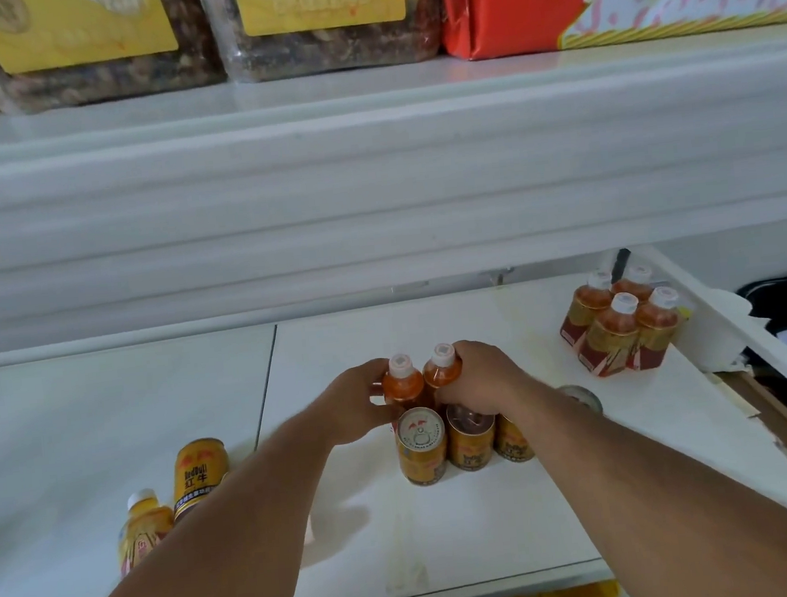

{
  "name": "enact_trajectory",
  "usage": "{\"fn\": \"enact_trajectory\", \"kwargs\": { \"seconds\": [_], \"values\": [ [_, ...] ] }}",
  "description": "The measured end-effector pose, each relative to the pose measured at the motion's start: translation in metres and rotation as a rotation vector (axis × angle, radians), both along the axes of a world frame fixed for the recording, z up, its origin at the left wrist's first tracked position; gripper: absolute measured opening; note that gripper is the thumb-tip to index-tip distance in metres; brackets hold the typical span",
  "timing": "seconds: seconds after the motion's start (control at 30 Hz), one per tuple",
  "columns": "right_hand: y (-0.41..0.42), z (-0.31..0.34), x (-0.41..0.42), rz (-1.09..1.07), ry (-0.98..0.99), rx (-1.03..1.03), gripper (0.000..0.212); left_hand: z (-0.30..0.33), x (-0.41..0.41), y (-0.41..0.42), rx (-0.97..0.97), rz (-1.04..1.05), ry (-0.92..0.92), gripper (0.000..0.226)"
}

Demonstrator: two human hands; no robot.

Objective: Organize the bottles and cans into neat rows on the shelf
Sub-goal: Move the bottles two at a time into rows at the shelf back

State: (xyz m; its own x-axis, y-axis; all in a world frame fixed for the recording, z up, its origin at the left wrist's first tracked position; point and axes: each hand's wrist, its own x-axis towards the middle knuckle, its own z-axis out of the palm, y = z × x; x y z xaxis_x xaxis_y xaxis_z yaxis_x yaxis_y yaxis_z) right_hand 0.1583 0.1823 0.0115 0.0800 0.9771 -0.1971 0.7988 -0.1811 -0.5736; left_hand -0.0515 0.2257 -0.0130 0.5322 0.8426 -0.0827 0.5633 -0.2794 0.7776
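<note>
Two small orange drink bottles (420, 379) with white caps, upright and touching side by side near the middle of the white shelf (520, 515), just behind a row of three golden cans (447, 443). Left hand (355, 404) wrapped around the body of the left bottle, fingers partly hidden behind it; right hand (477, 379) closed over the shoulder and neck of the right bottle, thumb side near the cap. Probably pressing both bottles together and against the cans, to make a straight second row. Plastic bottles, full, so likely a little heavy for the size and stable when upright, but smooth, maybe slippery on the label; better to hold on the body under the shoulder, not on the cap alone. Cans stiff, easy to push from the side, but easy to knock over in a chain when touching. Four more bottles (622, 326) of the same kind already grouped at the right back edge. Not yet in any row: one Red Bull can (198, 472) and one yellow bottle (143, 527), tilted, at the left front.
</note>
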Motion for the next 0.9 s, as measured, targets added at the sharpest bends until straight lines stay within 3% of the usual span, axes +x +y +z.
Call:
{"fn": "enact_trajectory", "kwargs": {
  "seconds": [0.27, 0.5, 0.67, 0.9],
  "values": [
    [-0.008, 0.004, 0.004, -0.089, 0.100, 0.083, 0.033, -0.013, 0.002, 0.006, 0.044, 0.101, -0.051, 0.058],
    [-0.006, 0.038, 0.009, -0.129, 0.194, 0.209, 0.051, 0.022, -0.002, 0.009, 0.121, 0.172, -0.132, 0.055],
    [-0.023, 0.062, 0.004, -0.135, 0.262, 0.313, 0.028, 0.064, 0.001, -0.012, 0.164, 0.157, -0.148, 0.052],
    [-0.065, 0.081, -0.001, -0.178, 0.324, 0.412, 0.023, 0.076, 0.000, -0.050, 0.155, 0.183, -0.161, 0.052]
  ]
}}
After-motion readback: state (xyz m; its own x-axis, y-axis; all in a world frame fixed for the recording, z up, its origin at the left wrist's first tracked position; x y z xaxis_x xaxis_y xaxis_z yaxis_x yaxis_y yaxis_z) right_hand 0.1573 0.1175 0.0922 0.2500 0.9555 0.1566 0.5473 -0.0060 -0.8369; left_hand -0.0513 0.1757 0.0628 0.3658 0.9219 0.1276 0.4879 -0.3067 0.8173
